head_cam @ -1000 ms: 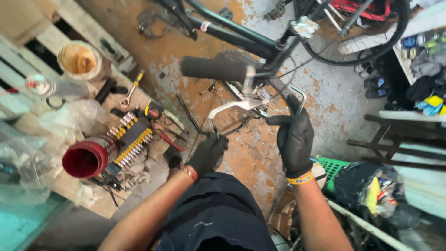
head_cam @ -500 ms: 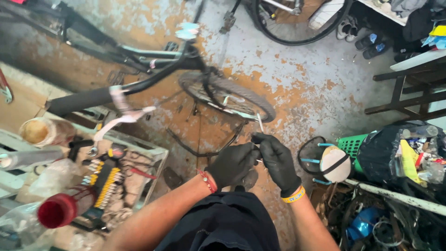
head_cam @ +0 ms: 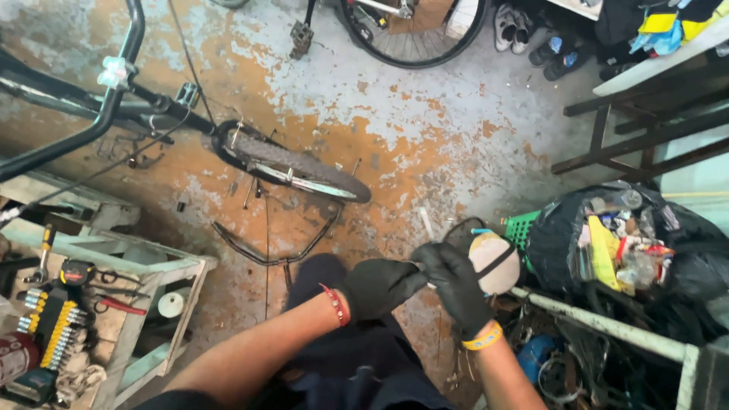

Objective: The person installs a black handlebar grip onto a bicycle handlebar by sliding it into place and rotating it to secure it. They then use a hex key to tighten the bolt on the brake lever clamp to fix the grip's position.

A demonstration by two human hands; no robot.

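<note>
Black-gloved hands (head_cam: 421, 285) meeting, perhaps pinching cable (head_cam: 426, 223)

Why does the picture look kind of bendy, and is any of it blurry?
In the head view, the wide lens curves the bicycle frame near the edge; even daylight, soft shadows, no strong glare; the gloved left hand and right hand look fairly sharp, the thin pale piece slightly soft.

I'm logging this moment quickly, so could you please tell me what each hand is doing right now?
Left hand: closed, gloved, pinching a thin white stick.
Right hand: closed, gloved, gripping the same stick.
</note>
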